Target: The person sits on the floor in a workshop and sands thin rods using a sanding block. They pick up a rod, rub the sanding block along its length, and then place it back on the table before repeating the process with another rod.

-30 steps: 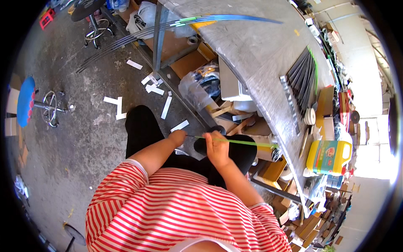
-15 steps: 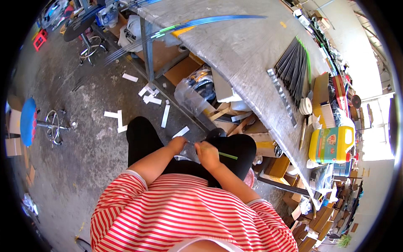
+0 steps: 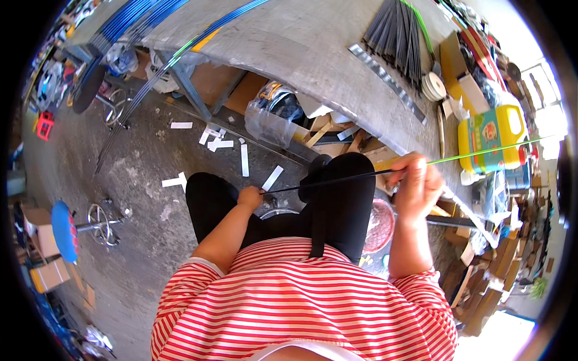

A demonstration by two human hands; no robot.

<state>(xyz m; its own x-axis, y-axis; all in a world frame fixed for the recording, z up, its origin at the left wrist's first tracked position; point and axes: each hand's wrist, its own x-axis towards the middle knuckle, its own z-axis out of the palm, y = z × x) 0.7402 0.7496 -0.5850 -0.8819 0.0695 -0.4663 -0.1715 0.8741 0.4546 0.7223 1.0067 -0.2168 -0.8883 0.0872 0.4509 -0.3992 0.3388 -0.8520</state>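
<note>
A thin rod (image 3: 343,178), black along one part and bright green toward its far end, stretches across my lap. My left hand (image 3: 250,197) is closed round its black end, just over my left thigh. Out to the right and raised, my right hand (image 3: 417,183) pinches the rod near where black gives way to green. The green length runs past that hand, in front of the yellow jug (image 3: 494,138). On the table (image 3: 289,48) lie a bundle of dark rods (image 3: 394,42) and a flat metallic strip (image 3: 388,81).
Blue rods (image 3: 211,27) overhang the table's left side. White rolls (image 3: 433,87) stand near the jug. A red basket (image 3: 380,225) sits beside my right leg. White strips (image 3: 244,160) litter the floor, with a blue-seated stool (image 3: 63,231) at left. Boxes and bags fill the under-table space.
My hands were close together over my lap; my right hand has moved right and up along the rod, while the left stays low. The rod now shows stretched out between them. The view has shifted.
</note>
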